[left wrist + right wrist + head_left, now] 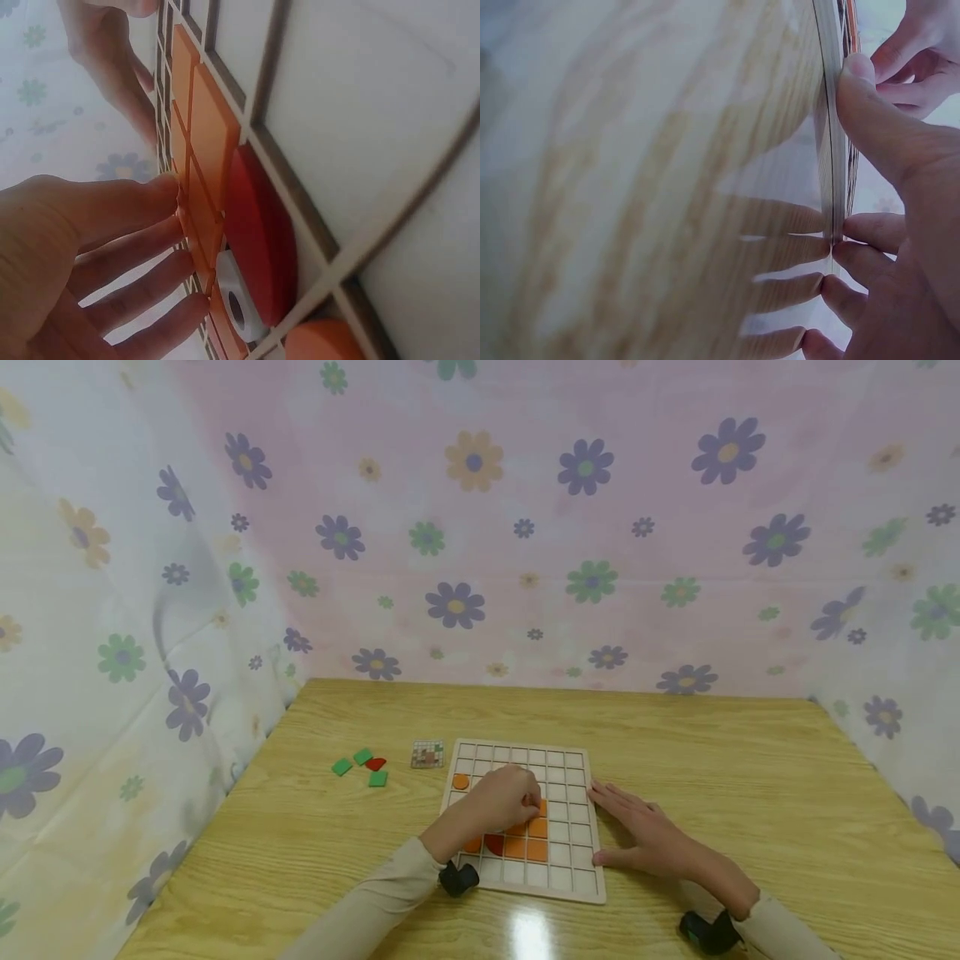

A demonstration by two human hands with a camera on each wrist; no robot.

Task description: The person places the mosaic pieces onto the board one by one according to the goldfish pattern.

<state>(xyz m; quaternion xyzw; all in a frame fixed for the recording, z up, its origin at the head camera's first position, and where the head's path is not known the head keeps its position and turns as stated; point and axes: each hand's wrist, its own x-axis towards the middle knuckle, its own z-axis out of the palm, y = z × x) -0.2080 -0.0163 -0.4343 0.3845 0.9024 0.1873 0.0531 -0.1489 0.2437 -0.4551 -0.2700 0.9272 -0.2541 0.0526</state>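
A wooden grid board (582, 852) lies on the table, holding orange square tiles (537, 850), a red piece (494, 844) and an orange round piece (461, 782). My left hand (504, 797) reaches over its middle, thumb and fingertips gathered at an orange tile (543, 808); the palm hides nearby cells. In the left wrist view, the thumb (161, 193) touches the orange tiles, close to the red piece (259, 232) and a white piece with a dark spot (238, 300). My right hand (648, 837) rests against the board's right edge, fingers extended.
Left of the board lie several green tiles (378, 779) and a red piece (376, 764). A small pattern card (427, 754) sits by its upper left corner. Floral cloth (525, 568) surrounds the wooden table (660, 735) at the back and sides.
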